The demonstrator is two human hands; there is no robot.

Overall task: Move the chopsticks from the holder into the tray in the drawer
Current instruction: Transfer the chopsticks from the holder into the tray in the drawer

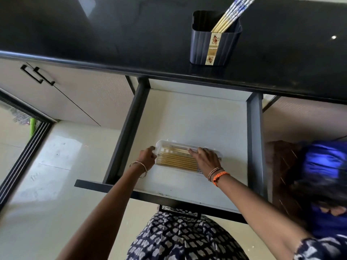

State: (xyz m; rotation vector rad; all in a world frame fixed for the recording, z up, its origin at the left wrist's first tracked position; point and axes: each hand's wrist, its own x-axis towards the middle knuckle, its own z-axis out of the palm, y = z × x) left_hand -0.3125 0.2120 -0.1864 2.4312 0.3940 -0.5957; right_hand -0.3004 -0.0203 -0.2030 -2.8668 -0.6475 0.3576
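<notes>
A person leans over an open drawer (187, 119) below a black desk (112, 38). The left hand (147, 156) grips the left end of a clear tray (163, 144) lying near the drawer's front edge. Bamboo chopsticks (176, 160) lie side by side in the tray. The right hand (205, 159) rests over the tray's right part, fingers fairly straight and pressing on them, curled round nothing.

Risks, as a judgement: the light tray may slide or tip under uneven pressure, spilling the sticks into the drawer.

On the desk's front edge, right of centre, a dark holder (202, 47) keeps several blue-patterned chopsticks (232, 14) leaning right. A careless pull could topple it. Its floral label (213, 49) carries small writing, too blurred to read.
</notes>
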